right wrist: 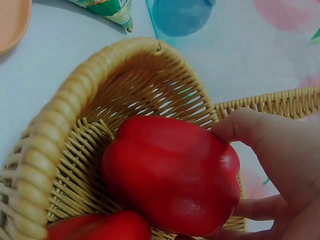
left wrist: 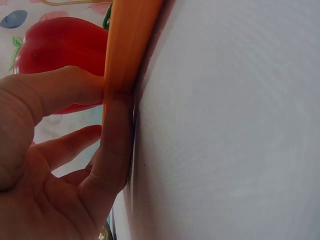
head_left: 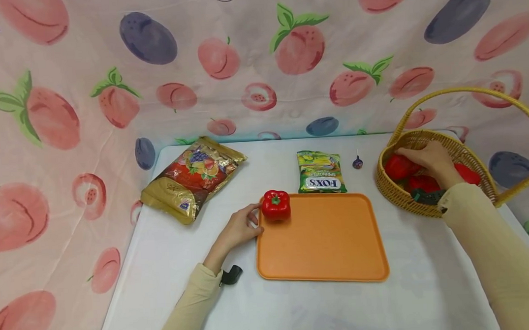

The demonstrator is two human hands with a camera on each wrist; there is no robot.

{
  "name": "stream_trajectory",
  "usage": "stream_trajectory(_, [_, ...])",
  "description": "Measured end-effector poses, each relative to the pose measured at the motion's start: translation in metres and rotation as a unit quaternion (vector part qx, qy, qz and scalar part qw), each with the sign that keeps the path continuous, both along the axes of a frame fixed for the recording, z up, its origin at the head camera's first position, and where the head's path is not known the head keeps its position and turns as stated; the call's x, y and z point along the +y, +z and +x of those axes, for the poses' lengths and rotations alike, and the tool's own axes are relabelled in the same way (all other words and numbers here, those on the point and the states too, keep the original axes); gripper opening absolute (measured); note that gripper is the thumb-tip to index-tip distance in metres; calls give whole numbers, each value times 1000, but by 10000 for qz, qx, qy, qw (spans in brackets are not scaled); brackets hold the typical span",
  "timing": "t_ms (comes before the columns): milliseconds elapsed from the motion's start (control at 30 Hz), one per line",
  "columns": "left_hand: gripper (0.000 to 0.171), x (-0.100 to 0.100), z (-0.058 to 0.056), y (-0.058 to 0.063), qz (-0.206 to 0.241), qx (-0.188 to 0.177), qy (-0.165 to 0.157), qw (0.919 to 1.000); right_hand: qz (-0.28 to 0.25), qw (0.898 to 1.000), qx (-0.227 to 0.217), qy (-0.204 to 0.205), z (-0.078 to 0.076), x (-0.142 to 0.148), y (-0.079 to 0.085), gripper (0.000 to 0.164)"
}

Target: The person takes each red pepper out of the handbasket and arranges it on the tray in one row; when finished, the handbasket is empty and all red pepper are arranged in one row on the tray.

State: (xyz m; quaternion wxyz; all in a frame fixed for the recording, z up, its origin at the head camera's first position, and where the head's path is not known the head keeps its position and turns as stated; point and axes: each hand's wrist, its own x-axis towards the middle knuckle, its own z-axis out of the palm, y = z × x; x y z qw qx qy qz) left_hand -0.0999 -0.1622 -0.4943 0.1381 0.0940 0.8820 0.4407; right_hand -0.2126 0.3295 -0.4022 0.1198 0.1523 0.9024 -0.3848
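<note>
A wicker basket (head_left: 387, 195) with a tall yellow handle stands at the right. Inside it, my right hand (head_left: 434, 161) grips a red bell pepper (right wrist: 170, 172), thumb on one side and fingers round the other. Another red pepper (right wrist: 107, 227) lies beside it, and more red (head_left: 467, 174) shows behind my wrist. With thumb and fingers, my left hand (head_left: 237, 230) pinches the left edge of an orange tray (head_left: 325, 241). One red bell pepper (head_left: 276, 206) sits upright in the tray's far left corner, green stem up, close to my left fingertips.
A gold and red fruit-print bag (head_left: 198, 175) lies at the back left of the white table (head_left: 297, 311). Behind the tray is a green FOX'S candy bag (head_left: 321, 172), with a small lollipop (head_left: 357, 162) to its right. Fruit-patterned cloth (head_left: 250, 47) hangs behind the table.
</note>
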Motion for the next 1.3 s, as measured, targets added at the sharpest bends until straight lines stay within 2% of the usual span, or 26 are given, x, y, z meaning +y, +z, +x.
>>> stream_trajectory(300, [63,1,0,1,21,-27,33,10000,19,9997,256,57,3,-2,4,74])
stream_trajectory(500, [63,2,0,4,-8,-46,36,10000,336,9981,493,121,5,-3,9,70])
stream_trajectory(600, [63,2,0,5,-16,-48,31,10000,674,9955,648,138,6,-3,11,69])
stream_trajectory(867, [63,2,0,5,-7,-38,20,10000,1091,9911,712,264,12,-4,19,86])
stream_trajectory(1300, [64,2,-1,4,-17,-75,19,10000,1159,9885,872,419,31,-17,47,98])
